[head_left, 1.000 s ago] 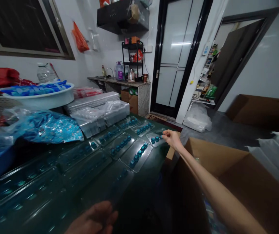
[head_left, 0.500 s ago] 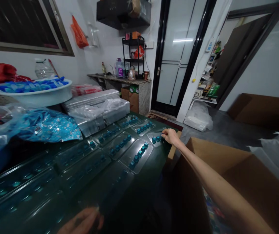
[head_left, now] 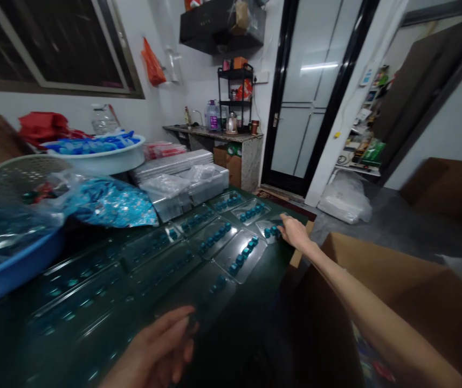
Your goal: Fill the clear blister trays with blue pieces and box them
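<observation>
Fingers (head_left: 289, 222) at a clear rectangular plastic tray (head_left: 260, 227)

Right hand (head_left: 293, 231) bends over teal blocky pieces (head_left: 267, 233) near the dark-green tabletop (head_left: 271, 265)'s far right corner; pinch hidden. Left hand (head_left: 158, 345): fingers curled, blurred, cannot tell if gripping.

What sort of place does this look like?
Probably a kitchen doubling as a workspace: there's a range hood, a stone counter, and a dark green table spread with clear plastic trays.

The trays (head_left: 254, 263) look glossy clear plastic, the blue basin (head_left: 20, 276) smooth plastic, the box (head_left: 380, 272) matt cardboard.
</observation>
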Demonstrator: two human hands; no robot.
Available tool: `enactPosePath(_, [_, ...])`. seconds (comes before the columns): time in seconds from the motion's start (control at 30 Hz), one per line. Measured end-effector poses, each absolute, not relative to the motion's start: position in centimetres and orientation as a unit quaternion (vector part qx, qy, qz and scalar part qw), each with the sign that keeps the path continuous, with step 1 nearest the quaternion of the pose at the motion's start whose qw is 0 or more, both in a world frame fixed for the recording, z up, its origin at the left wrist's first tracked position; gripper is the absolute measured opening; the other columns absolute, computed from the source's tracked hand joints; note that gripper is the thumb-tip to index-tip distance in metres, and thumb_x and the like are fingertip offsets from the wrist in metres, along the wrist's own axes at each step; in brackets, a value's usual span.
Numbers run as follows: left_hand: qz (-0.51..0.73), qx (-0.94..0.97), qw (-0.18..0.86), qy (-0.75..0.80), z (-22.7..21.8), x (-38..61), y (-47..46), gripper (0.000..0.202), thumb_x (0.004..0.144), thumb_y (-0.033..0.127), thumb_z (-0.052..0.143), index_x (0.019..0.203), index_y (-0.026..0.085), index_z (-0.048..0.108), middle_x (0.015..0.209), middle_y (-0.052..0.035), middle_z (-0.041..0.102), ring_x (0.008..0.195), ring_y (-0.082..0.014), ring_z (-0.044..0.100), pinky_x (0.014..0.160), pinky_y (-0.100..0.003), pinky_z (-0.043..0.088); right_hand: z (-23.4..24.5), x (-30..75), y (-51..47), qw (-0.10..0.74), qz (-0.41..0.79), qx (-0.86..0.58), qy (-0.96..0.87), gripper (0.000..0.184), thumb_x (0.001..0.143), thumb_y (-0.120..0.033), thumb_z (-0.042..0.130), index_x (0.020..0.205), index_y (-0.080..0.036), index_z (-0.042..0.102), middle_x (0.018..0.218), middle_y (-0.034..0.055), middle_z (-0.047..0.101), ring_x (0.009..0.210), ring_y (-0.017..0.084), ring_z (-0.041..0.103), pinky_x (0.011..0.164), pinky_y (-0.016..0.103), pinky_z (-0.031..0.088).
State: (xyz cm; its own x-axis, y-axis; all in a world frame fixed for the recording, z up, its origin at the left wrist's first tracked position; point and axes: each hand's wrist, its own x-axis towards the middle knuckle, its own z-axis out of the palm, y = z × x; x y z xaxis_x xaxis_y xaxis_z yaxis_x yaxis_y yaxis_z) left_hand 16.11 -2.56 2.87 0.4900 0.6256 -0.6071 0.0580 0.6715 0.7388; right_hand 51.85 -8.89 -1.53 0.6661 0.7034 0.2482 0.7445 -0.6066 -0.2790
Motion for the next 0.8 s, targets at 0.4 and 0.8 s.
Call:
enactPosePath(0.4, [0.202,0.395,0.849,0.287,3.3,17.0,-3.2,0.020,0.074,0.025,0.055,0.086,0.010,0.058,0.074,-0.0053,0.056,0.049,-0.0074,0.050,0.037,-0.016,0.034,2.6,30.4,-11.6,0.526,0.138,-0.594,-0.593,0.020,0.078,-0.023,0.049,0.097,-0.021,0.056,0.078,0.0028,0.055,0.065,0.013,0.051,0.059,0.025,0.042])
enactPosePath(0.8, [0.240,0.422,0.810,0.330,3.5,15.0,-3.4,0.022,0.072,0.035,0.057,0.072,0.014,0.051,0.051,0.0038,0.047,0.037,-0.0045,0.042,0.032,-0.014,0.024,2.1,27.7,-10.5,0.536,0.284,-0.570,-0.554,0.010,0.075,-0.020,0.053,0.084,-0.018,0.054,0.074,-0.0005,0.056,0.064,0.010,0.052,0.058,0.022,0.042])
